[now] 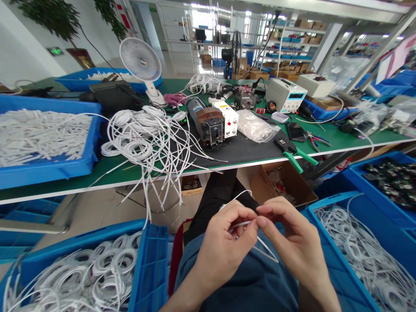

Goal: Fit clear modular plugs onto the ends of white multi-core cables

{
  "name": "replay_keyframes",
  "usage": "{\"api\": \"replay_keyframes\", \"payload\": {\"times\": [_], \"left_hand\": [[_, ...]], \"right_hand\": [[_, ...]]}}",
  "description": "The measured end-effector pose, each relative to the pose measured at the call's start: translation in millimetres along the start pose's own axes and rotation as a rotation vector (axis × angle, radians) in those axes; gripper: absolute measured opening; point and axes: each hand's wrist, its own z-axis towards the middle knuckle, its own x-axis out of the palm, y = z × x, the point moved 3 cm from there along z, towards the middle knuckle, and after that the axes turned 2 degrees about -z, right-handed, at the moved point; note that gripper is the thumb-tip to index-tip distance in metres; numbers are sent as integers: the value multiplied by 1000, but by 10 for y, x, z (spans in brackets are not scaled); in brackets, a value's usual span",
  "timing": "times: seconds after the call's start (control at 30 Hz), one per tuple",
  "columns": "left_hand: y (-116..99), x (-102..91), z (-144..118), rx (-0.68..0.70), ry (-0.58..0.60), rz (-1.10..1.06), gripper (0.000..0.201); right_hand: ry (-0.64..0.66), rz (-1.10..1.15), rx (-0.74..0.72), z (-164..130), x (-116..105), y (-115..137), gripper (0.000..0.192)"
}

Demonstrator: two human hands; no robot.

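Pinching one thin white wire (242, 224) between the fingertips of both hands, the left hand (221, 247) and the right hand (292, 242) each grasp it over the lap, below the front edge of the counter (48, 184). The wire is slim and springy, so I judge it could slip from the pinch and drop to the floor, or kink if bent too sharply where the fingers meet. Beyond the counter's edge a loose tangle of white cables (146, 138) hangs over it and could snag or slide off. Counted: one wire in hand, two hands, one small machine (208, 121) on the counter, one white fan (140, 60), one pair of green-handled pliers (294, 156), and two blue crates of coiled cable, one left (143, 268), one right (338, 260).
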Motion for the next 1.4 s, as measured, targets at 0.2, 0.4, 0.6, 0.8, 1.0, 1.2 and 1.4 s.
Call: {"api": "replay_keyframes", "payload": {"times": [0.2, 0.4, 0.6, 0.8, 1.0, 1.2, 1.4], "left_hand": [[-48, -11, 1, 60, -16, 105, 15], [-65, 7, -19, 117, -36, 132, 13], [-7, -3, -28, 120, -58, 95, 13], [18, -32, -9, 62, -87, 18, 14], [14, -19, -4, 37, -67, -38, 15], [7, -17, 12, 26, -28, -14, 14], [32, -18, 16, 14, -74, -14, 15]], "right_hand": [[-28, 8, 52, 1, 0, -4, 10], [10, 162, 211, -35, 12, -47, 18], [-5, 188, 237, -51, 6, -105, 19], [-63, 41, 113, -58, -15, -56, 5], [-45, 11, 96, -60, 25, -85, 8], [-5, 140, 217, -63, 51, -152, 16], [22, 234, 278, -44, 58, -149, 13]]}}
